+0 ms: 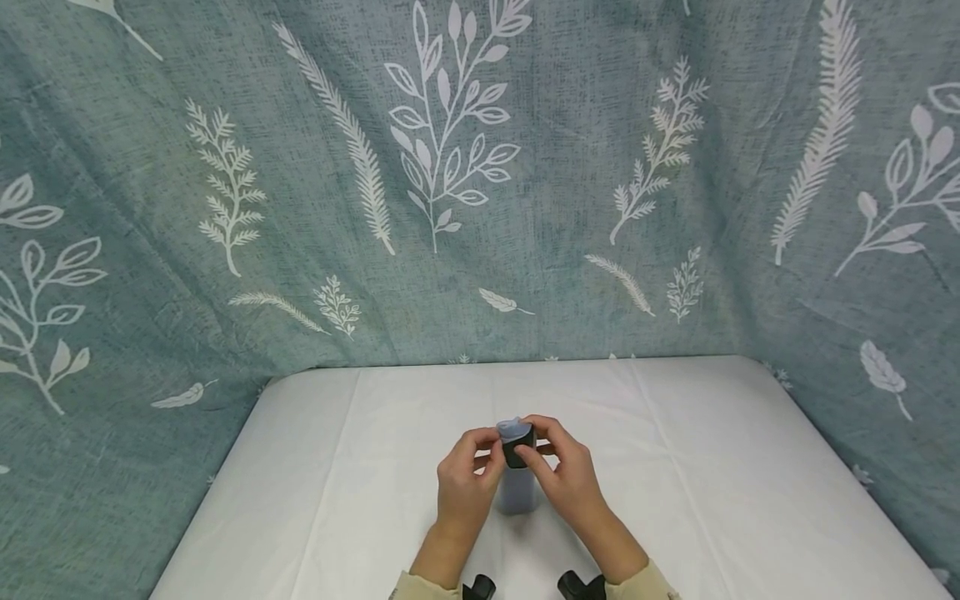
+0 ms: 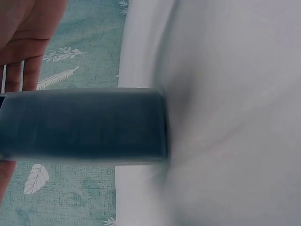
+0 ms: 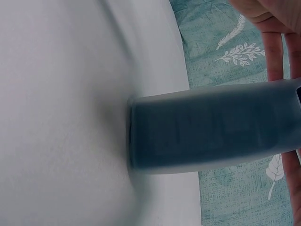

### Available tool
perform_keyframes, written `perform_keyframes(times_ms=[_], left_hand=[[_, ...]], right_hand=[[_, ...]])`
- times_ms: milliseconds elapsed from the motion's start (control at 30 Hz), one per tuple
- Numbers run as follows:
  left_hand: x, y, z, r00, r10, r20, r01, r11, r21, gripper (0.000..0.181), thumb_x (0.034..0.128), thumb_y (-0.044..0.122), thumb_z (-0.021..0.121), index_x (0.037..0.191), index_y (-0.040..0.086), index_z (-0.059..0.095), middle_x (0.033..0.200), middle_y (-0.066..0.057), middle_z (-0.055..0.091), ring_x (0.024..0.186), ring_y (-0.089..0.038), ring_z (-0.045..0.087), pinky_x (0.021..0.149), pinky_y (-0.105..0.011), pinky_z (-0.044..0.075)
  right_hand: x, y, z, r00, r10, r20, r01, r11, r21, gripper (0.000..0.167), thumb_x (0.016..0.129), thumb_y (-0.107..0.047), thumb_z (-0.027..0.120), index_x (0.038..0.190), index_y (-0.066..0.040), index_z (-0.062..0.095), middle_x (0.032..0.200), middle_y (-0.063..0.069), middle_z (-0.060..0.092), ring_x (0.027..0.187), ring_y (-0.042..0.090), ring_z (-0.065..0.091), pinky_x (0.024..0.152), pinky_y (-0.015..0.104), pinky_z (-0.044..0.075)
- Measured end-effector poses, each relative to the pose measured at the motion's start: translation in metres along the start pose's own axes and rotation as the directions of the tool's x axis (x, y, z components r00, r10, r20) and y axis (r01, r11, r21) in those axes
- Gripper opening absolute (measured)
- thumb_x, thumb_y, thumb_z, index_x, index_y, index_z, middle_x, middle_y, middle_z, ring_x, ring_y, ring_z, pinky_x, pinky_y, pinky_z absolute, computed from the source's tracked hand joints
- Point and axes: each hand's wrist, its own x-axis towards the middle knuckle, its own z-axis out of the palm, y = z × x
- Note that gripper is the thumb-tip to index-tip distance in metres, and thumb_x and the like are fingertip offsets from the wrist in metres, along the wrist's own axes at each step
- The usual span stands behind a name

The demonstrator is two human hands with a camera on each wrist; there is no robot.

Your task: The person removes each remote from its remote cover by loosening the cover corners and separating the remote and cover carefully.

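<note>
Both hands grip the top of a blue-grey bottle

The blue-grey bottle (image 1: pixel 517 493) stands upright in the lower centre of the head frame, its base on a white cloth (image 1: pixel 375 475). Around its upper part runs a black band (image 1: pixel 515 457), and above that sits a pale blue top (image 1: pixel 513 429).

The left hand (image 1: pixel 467 479), left of the bottle in the head frame, pinches the upper part from that side, thumb and forefinger meeting it near the band. The right hand (image 1: pixel 567 467), just right of centre, grasps the same upper part: its thumb presses across the front of the black band, while the forefinger reaches the pale blue top at the back.

In the left wrist view the bottle's smooth body lies sideways from the left edge to the middle of the frame; in the right wrist view it extends from the middle to the right edge. In both, the base meets the cloth beside a soft shadow.

Beige sleeves (image 1: pixel 427 587) and black devices (image 1: pixel 480 587) show at the bottom edge of the head frame. Teal fabric (image 1: pixel 547 208) printed with white leaves and sprigs fills the upper part and both sides.
</note>
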Motion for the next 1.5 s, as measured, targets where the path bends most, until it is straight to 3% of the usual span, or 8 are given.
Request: perform_keyframes(times_ms=[400, 500, 633, 733, 833, 967, 1133, 1500], left_hand=[[0.000, -0.001, -0.002, 0.997, 0.073, -0.021, -0.073, 0.997, -0.029, 0.025, 0.0773, -0.007, 0.080, 0.098, -0.001, 0.068, 0.095, -0.016, 0.076, 0.078, -0.024, 0.076, 0.064, -0.018, 0.060], [0.001, -0.001, -0.001, 0.995, 0.094, -0.015, -0.094, 0.995, -0.013, 0.021, 0.0794, -0.008, 0.077, 0.098, -0.001, 0.069, 0.097, -0.016, 0.076, 0.080, -0.024, 0.076, 0.065, -0.015, 0.059], [0.003, 0.000, 0.000, 0.990, 0.140, -0.022, -0.140, 0.990, 0.021, 0.003, 0.0909, -0.002, 0.066, 0.091, -0.001, 0.069, 0.104, -0.017, 0.076, 0.083, -0.023, 0.076, 0.064, -0.012, 0.057], [0.004, -0.001, 0.001, 0.986, 0.164, -0.029, -0.162, 0.985, 0.051, 0.014, 0.0953, 0.004, 0.058, 0.086, -0.001, 0.067, 0.107, -0.017, 0.075, 0.083, -0.022, 0.076, 0.062, -0.011, 0.057], [0.006, -0.002, 0.001, 0.985, 0.169, -0.023, -0.168, 0.984, 0.062, 0.007, 0.0905, 0.000, 0.059, 0.085, 0.000, 0.064, 0.106, -0.016, 0.075, 0.078, -0.020, 0.076, 0.060, -0.010, 0.056], [0.008, -0.003, 0.000, 0.988, 0.157, -0.006, -0.156, 0.986, 0.064, 0.009, 0.0813, -0.006, 0.061, 0.085, 0.002, 0.060, 0.105, -0.012, 0.074, 0.072, -0.017, 0.075, 0.057, -0.009, 0.055], [0.009, -0.004, 0.000, 0.992, 0.122, 0.016, -0.122, 0.990, 0.065, 0.014, 0.0787, -0.008, 0.062, 0.086, 0.003, 0.058, 0.099, -0.009, 0.073, 0.070, -0.014, 0.074, 0.056, -0.008, 0.054], [0.014, -0.001, -0.004, 0.999, -0.048, 0.008, 0.048, 0.999, -0.010, 0.023, 0.0748, -0.013, 0.065, 0.087, 0.005, 0.058, 0.087, -0.010, 0.073, 0.061, -0.015, 0.071, 0.052, -0.010, 0.053]], right_hand=[[0.001, 0.002, 0.001, 1.000, 0.009, 0.018, -0.009, 1.000, -0.002, 0.042, 0.086, 0.000, 0.074, 0.124, -0.012, 0.061, 0.108, 0.002, 0.073, 0.093, 0.018, 0.070, 0.072, 0.029, 0.061], [0.001, 0.003, 0.001, 1.000, 0.015, 0.021, -0.015, 1.000, -0.005, 0.041, 0.086, 0.000, 0.074, 0.124, -0.011, 0.061, 0.108, 0.002, 0.073, 0.093, 0.018, 0.070, 0.071, 0.029, 0.061], [0.001, 0.003, 0.003, 1.000, 0.014, 0.020, -0.014, 1.000, -0.004, 0.041, 0.086, 0.000, 0.073, 0.124, -0.011, 0.061, 0.109, 0.003, 0.073, 0.092, 0.018, 0.070, 0.071, 0.028, 0.061], [0.001, 0.003, 0.003, 1.000, 0.014, 0.020, -0.014, 1.000, -0.007, 0.041, 0.086, 0.000, 0.073, 0.123, -0.011, 0.061, 0.110, 0.003, 0.072, 0.091, 0.018, 0.071, 0.071, 0.028, 0.061], [0.002, 0.003, 0.003, 1.000, 0.007, 0.028, -0.007, 1.000, -0.012, 0.040, 0.086, -0.001, 0.073, 0.123, -0.010, 0.061, 0.110, 0.004, 0.072, 0.092, 0.017, 0.070, 0.071, 0.029, 0.061], [0.002, 0.001, 0.003, 0.999, -0.012, 0.037, 0.013, 1.000, -0.018, 0.039, 0.086, -0.001, 0.074, 0.122, -0.008, 0.060, 0.109, 0.004, 0.071, 0.093, 0.016, 0.069, 0.072, 0.029, 0.061], [0.003, 0.000, 0.004, 0.999, -0.022, 0.038, 0.023, 0.999, -0.037, 0.040, 0.085, -0.002, 0.074, 0.121, -0.006, 0.059, 0.109, 0.005, 0.070, 0.092, 0.017, 0.069, 0.073, 0.027, 0.060], [0.003, 0.001, 0.004, 0.999, -0.029, 0.043, 0.031, 0.999, -0.045, 0.038, 0.084, -0.001, 0.074, 0.119, -0.005, 0.060, 0.107, 0.004, 0.069, 0.095, 0.017, 0.068, 0.074, 0.028, 0.060]])
